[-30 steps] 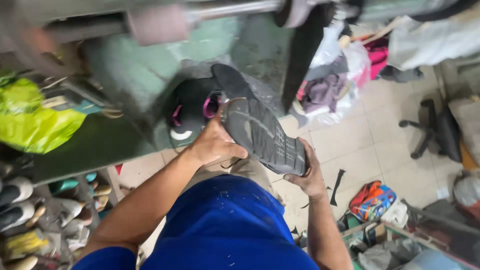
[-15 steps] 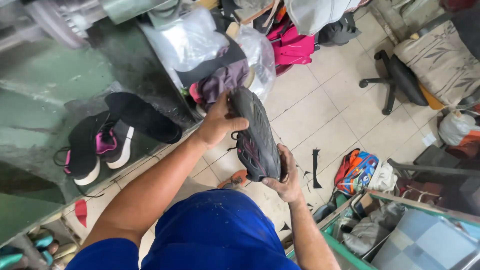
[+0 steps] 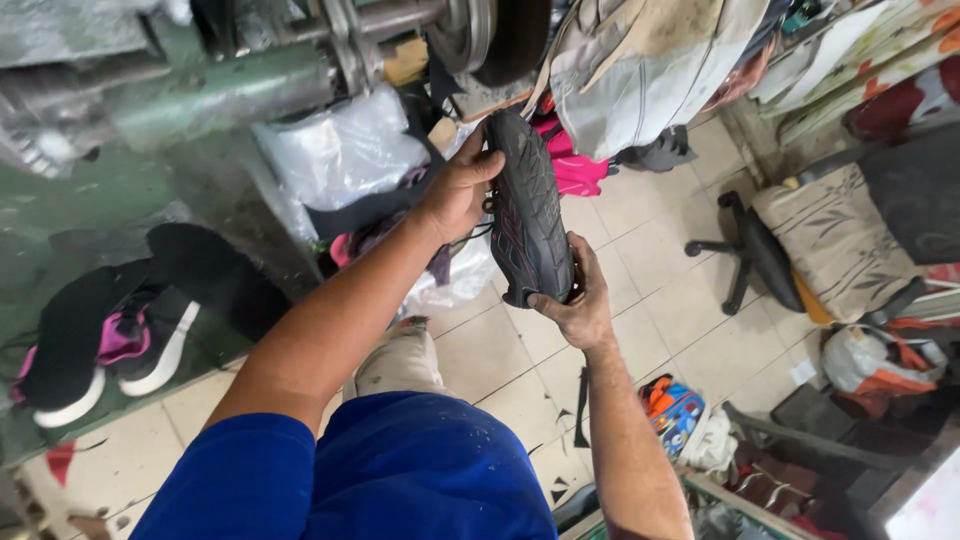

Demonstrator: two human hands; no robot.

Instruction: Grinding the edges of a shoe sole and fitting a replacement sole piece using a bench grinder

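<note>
Overhead, left hand (image 3: 455,195) and right hand (image 3: 580,300) fingers clamped on dark shoe (image 3: 528,210); upper hidden, sole showing.

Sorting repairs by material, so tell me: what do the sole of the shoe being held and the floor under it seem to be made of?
The shoe held in both hands shows a dark grey sole, seemingly matte rubber: moulded wavy tread, no shine. The floor looks like glazed ceramic tile: pale squares with grout lines and a slight sheen.
</note>
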